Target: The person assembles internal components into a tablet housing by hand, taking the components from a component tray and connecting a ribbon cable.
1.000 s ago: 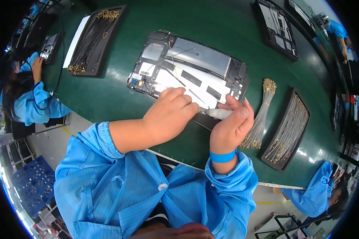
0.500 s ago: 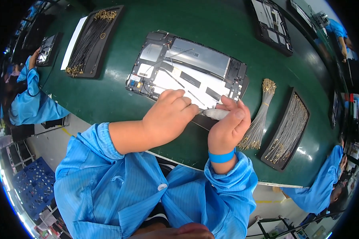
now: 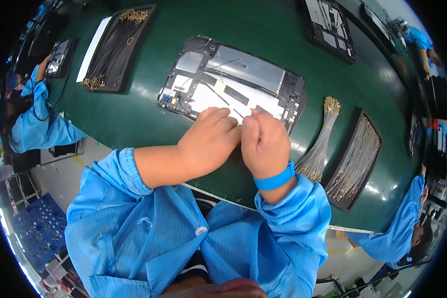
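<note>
A green table [image 3: 149, 124] spreads across most of the view, with the person's loose blue jacket [image 3: 149, 228] along its near edge. In the middle of the table lies an opened flat device [image 3: 273, 82], set at a slant, its inside facing up: silver and white panels in a black frame.

At upper left, a dark tray [image 3: 115, 79] holds black cables with gold-coloured ends; a white sheet [image 3: 93, 49] lies along its left side. To the right, a second dark tray [image 3: 358, 154] is filled with grey cables, and just beside it rests a grey cable bundle [image 3: 322, 141] — gathered by a thin tie and fanned at its lower end.

The left hand [image 3: 208, 139] and the right hand [image 3: 267, 146] come together over the device's near long edge, fingers curled inward, fingertips touching or nearly so. Whether anything is pinched between them cannot be told. A plain blue band [image 3: 274, 180] circles the right wrist.

Smallest are the markings: a little white label [image 3: 169, 92] at the device's left end and a dark printed patch [image 3: 244, 65] on its silver panel — both too small to read.
</note>
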A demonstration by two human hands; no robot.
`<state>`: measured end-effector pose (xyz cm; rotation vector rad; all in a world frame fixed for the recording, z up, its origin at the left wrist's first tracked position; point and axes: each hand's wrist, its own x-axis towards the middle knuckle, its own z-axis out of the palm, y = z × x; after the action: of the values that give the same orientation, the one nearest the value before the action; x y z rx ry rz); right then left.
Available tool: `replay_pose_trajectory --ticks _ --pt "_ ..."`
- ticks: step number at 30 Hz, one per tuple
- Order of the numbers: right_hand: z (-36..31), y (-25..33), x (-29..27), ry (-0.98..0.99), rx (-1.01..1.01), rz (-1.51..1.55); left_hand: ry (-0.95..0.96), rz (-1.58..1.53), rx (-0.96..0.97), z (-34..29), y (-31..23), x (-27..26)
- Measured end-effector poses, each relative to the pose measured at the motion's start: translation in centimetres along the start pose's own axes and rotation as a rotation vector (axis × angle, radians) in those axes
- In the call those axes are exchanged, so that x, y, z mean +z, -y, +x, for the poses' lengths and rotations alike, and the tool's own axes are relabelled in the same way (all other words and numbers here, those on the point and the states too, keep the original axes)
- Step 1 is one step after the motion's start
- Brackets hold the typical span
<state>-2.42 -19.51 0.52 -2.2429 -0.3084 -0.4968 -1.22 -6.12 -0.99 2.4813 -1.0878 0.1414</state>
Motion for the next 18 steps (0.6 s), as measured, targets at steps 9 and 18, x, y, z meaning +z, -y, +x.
replay_pose_trajectory --ticks 9,18 --pt "-1.0 -2.5 -5.7 -0.112 0.948 0.395 -0.375 -0.061 -0.803 -3.0 8.1 -3.3" --pt "-2.7 -0.2 -5.5 0.386 1.356 0.807 -0.291 -0.995 -1.125 -1.8 9.8 -3.9"
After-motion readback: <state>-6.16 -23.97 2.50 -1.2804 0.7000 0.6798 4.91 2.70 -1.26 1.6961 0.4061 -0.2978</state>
